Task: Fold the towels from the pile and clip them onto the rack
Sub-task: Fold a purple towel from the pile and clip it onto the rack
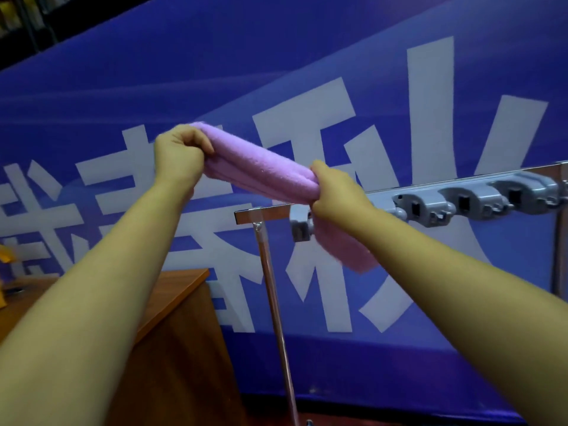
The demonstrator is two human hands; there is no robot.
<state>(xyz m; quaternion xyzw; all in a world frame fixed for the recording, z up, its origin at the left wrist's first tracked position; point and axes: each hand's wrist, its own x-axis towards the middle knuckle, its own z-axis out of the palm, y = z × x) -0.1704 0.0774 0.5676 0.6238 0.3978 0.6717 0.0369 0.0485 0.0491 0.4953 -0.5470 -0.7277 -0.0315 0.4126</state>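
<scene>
Lilac terry, soft and light: we hold the folded towel (261,166) above the rack (430,199), left hand (179,155) and right hand (333,187) each gripping an end; gripping close to the fold likely stops sagging.

The towel (261,162) spans frame centre between the left hand (179,155) and right hand (335,189). The rack (461,196) runs centre to right, before the banner (307,72). The bench (172,290) sits lower left.
</scene>
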